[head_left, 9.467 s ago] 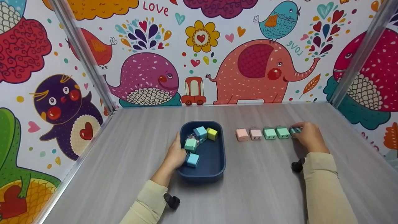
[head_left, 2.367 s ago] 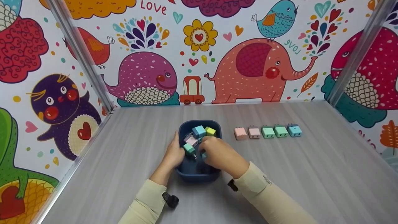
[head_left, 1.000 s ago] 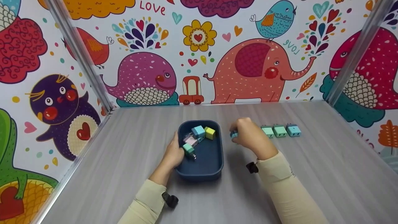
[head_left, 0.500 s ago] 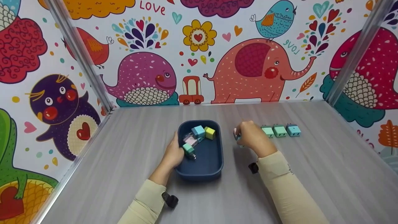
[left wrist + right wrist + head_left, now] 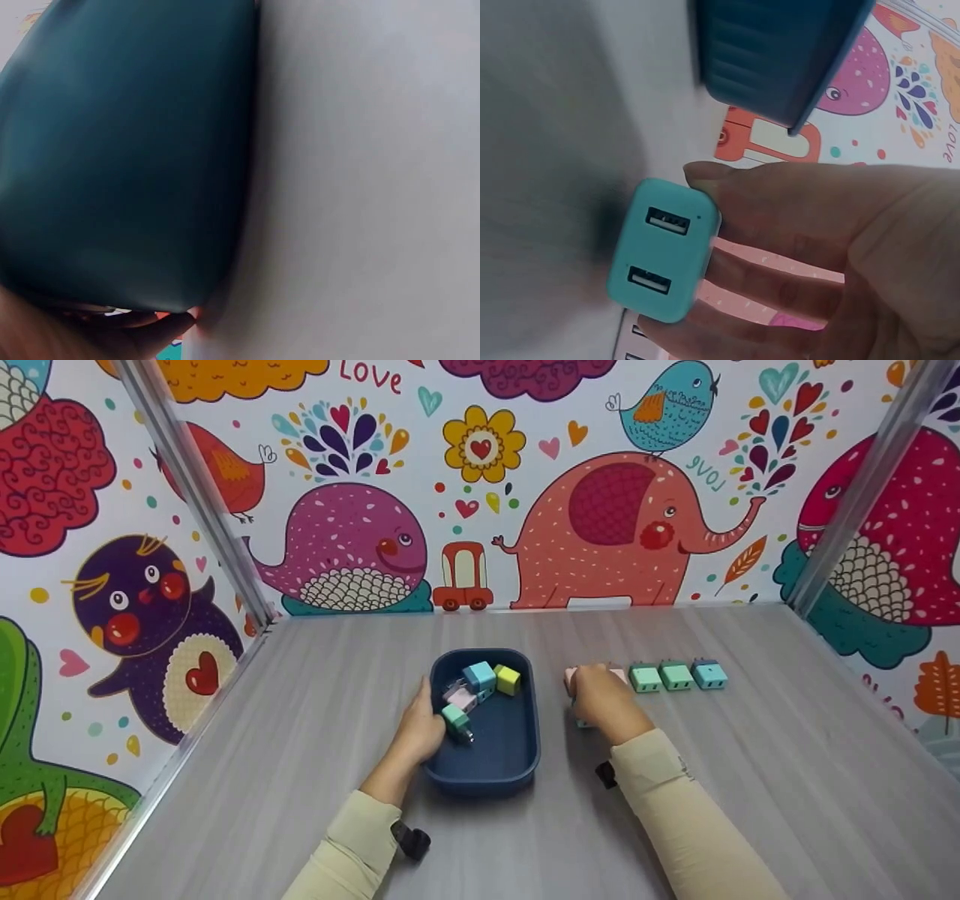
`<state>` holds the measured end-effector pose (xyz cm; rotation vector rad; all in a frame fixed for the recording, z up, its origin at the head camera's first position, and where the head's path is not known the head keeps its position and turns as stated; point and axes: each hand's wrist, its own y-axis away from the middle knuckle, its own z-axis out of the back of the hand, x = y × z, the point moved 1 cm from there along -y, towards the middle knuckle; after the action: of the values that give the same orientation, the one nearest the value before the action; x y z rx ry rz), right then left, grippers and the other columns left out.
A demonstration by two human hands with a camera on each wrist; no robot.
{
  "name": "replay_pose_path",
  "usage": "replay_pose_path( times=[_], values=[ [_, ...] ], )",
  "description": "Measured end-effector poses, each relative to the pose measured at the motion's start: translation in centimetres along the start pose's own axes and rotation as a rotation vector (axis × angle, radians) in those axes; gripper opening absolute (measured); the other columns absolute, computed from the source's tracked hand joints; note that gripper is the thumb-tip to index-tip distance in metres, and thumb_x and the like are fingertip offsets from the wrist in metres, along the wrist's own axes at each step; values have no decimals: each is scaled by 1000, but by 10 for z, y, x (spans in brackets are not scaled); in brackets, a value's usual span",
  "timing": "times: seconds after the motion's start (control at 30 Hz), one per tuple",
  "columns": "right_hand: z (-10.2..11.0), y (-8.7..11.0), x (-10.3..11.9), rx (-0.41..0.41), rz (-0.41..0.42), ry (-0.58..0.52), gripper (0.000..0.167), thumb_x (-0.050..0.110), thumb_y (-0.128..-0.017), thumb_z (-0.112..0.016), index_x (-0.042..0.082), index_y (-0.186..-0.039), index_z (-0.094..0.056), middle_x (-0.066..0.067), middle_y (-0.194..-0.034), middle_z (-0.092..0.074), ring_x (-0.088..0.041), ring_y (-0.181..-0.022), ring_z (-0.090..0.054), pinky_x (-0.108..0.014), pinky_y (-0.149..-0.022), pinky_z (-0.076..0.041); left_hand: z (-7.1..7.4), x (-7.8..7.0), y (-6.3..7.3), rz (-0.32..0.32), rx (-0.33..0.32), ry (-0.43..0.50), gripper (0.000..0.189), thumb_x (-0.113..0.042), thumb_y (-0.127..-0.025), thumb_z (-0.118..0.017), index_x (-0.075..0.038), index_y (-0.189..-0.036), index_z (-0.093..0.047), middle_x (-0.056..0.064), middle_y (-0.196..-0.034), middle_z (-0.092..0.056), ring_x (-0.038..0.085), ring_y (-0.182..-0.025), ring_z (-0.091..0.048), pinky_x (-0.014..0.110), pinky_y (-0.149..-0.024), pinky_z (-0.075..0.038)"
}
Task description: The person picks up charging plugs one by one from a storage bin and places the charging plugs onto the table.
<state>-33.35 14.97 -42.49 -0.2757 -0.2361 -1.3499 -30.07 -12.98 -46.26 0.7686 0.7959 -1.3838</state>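
Observation:
My right hand (image 5: 606, 703) pinches a teal USB charger (image 5: 664, 247) between thumb and fingers, its two ports facing the wrist camera. It is low over the table, just in front of the left end of a charger row. There, a salmon charger (image 5: 571, 678) and a pale pink charger (image 5: 619, 674) are partly hidden behind the hand. My left hand (image 5: 420, 731) holds the left side of a dark blue bin (image 5: 535, 735), thumb along the wall; its fingers reach round the bin's wall (image 5: 127, 150) near the table.
The row continues right with two green chargers (image 5: 645, 678) and a blue charger (image 5: 709, 675). Inside the bin lie blue, yellow (image 5: 508, 680), pink (image 5: 462, 700) and green (image 5: 454, 715) chargers. Patterned panels (image 5: 352, 547) stand behind and beside the grey table (image 5: 300, 780).
The right hand set a blue charger at the row's right end, took the teal one from the bin, carried it right, then lowered it nearer the front of the row. The left hand stayed on the bin.

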Motion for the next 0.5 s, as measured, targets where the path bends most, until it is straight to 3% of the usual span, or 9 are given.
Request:
replay_pose_path(
  times=[0.27,0.5],
  values=[
    [-6,-4,-3,29,-29,-10,19,-7,-79,-82,5,-73,-69,-11,-80,-70,-24,-70,-57,-41,-68,-52,1,-2,3,-2,10,15,76,11,-96,-39,8,-167,-12,32,-172,-19,45,-160,-18,57,-129,-18],
    [-3,-3,-5,40,-62,-53,12,-1,-80,-88,0,-87,-78,-13,-90,-71,-28,-82,-60,-46,-80,-57,1,-1,1,-5,10,9,76,11,-96,-39,8,-167,-12,32,-172,-20,45,-160,-19,56,-129,-19]
  ],
)
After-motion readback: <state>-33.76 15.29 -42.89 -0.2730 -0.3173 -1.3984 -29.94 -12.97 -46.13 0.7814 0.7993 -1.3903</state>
